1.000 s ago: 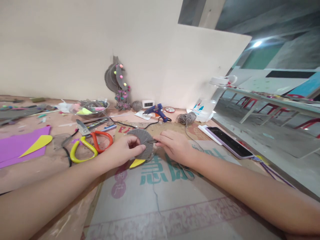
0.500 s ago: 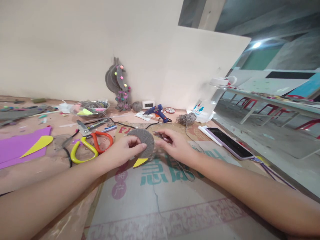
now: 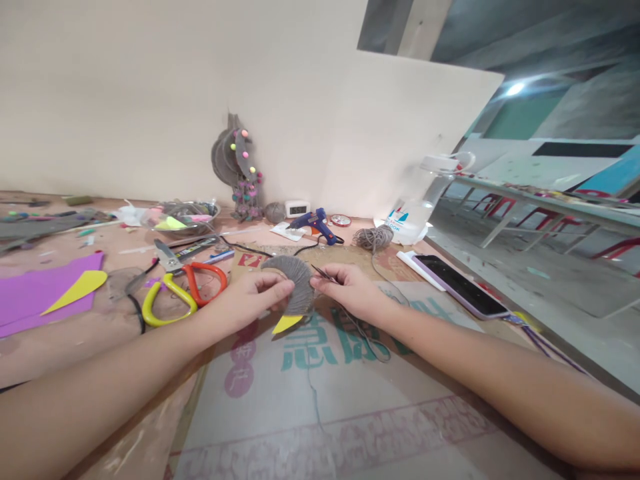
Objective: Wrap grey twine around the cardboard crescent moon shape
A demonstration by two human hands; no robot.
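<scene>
A crescent wrapped in grey yarn point(image 3: 295, 277) with a bare yellow tip point(image 3: 287, 325) is pinched by my left hand point(image 3: 267, 290) along its left, inner side. My right hand point(image 3: 350, 288) is closed at the crescent's right edge, thumb and fingertips against or very close to it. Out of those fingers pokes a dark, thin pointed tool point(image 3: 321, 272), its kind not clear. Loose grey yarn point(image 3: 367, 337) trails below my right hand onto the printed cardboard point(image 3: 260, 413). Behind, a ball of grey yarn point(image 3: 374, 237) lies with a strand running toward me.
Left of my left hand lie scissors point(image 3: 187, 283) with yellow and orange handles, and purple sheets point(image 3: 50, 293) under a yellow cutout point(image 3: 80, 290). Farther back are a blue glue gun point(image 3: 317, 225) and a small clock point(image 3: 297, 209). A phone point(image 3: 460, 285) and water bottle point(image 3: 413, 207) stand right.
The crescent has shifted slightly right, its yellow tip with it. My right hand's fingers have closed in on its right edge, and the pointed tool now angles up and left.
</scene>
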